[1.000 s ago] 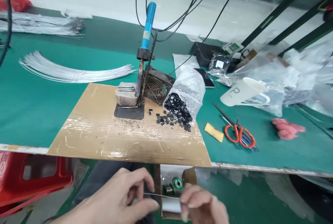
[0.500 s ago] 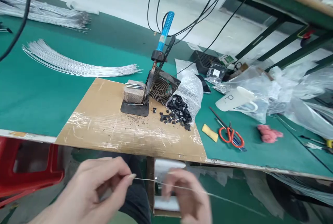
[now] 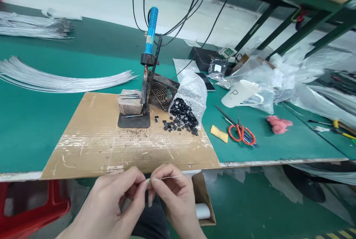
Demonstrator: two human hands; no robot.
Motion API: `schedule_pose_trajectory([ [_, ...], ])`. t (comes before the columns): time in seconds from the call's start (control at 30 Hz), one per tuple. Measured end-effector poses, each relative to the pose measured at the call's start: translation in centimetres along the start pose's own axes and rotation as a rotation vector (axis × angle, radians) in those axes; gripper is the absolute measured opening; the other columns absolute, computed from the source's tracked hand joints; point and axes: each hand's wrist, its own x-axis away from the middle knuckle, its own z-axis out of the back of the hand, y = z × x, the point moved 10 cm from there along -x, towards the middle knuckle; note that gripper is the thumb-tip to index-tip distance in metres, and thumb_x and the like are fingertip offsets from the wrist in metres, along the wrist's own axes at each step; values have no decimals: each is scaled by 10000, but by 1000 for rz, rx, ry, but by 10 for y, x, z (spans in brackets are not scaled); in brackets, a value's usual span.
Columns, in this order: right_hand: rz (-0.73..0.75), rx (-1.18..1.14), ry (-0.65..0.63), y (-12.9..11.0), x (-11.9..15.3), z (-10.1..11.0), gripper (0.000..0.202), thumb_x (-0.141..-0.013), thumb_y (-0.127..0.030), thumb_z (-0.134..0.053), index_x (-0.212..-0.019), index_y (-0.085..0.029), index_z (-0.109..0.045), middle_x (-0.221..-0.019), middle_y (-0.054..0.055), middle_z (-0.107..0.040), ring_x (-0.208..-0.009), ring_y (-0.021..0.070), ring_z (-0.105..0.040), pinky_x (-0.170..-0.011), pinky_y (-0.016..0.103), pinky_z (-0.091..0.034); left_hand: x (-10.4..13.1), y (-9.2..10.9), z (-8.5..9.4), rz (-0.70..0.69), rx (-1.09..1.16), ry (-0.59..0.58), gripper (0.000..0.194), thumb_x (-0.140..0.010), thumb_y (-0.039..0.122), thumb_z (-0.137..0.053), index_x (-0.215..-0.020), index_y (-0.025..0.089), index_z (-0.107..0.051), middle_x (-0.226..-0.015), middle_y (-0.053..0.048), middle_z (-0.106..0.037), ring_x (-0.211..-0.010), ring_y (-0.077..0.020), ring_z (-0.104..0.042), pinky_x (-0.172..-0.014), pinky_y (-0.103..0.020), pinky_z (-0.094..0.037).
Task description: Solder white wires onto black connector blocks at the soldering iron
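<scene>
Both hands meet in front of the bench edge. A thin white wire (image 3: 172,176) is pinched near its end between the thumb and forefinger of my left hand (image 3: 111,198). Right beside it, my right hand (image 3: 178,198) pinches the same wire, with fingertips touching or nearly touching the left ones. The tip of the wire between the fingers is hidden. Beyond the hands, a blue-handled soldering iron (image 3: 151,27) stands upright over a block (image 3: 130,103) on a dark base. Small black parts (image 3: 185,116) spill from a bubble-wrap bag (image 3: 196,92) onto the cardboard (image 3: 91,142).
A bundle of white wires (image 3: 72,83) lies at left. Behind the iron stands a fan (image 3: 161,92). To the right are a yellow sponge (image 3: 219,134), orange-handled scissors (image 3: 241,134), a white mug (image 3: 239,93) and a pink cloth (image 3: 279,124). A red stool (image 3: 52,209) is below left.
My right hand has moved left along the wire to my left hand and now pinches it beside the left fingertips. The camera view has shifted to the right.
</scene>
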Motion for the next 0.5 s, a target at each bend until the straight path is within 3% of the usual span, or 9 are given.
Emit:
schedule_pose_trajectory([
  [0.13, -53, 57, -53, -11, -16, -9, 238, -842, -374, -853, -783, -184, -722, -683, 8, -684, -564, 105, -626, -562, 222, -530, -12, -2, 3, 11, -21, -21, 282, -1033, 253, -483, -797, 218, -634, -600, 46, -601, -511, -88, -540, -463, -176, -396],
  [0.27, -42, 62, -107, -25, -39, -9, 225, -886, -378, -812, -795, -196, -714, -722, 7, -707, -611, 119, -650, -602, 241, -557, -21, -5, 16, 13, -78, 37, 236, -1014, 248, -523, -827, 227, -666, -590, 57, -570, -490, -80, -500, -448, -174, -372],
  [0.33, -15, 80, -72, -34, -55, 3, 209, -916, -385, -782, -822, -208, -726, -794, 13, -740, -684, 125, -681, -670, 246, -579, -25, -9, 39, 32, -104, 163, 215, -987, 265, -566, -807, 226, -678, -567, 61, -541, -487, -78, -480, -467, -177, -380],
  [0.5, -44, 116, 57, -46, -97, 34, 299, -829, -472, -852, -811, -203, -722, -858, 22, -768, -771, 138, -704, -760, 265, -592, -45, -46, 141, 214, -122, 687, 78, -856, 217, -717, -798, 169, -737, -591, 55, -581, -511, -57, -455, -466, -210, -312],
])
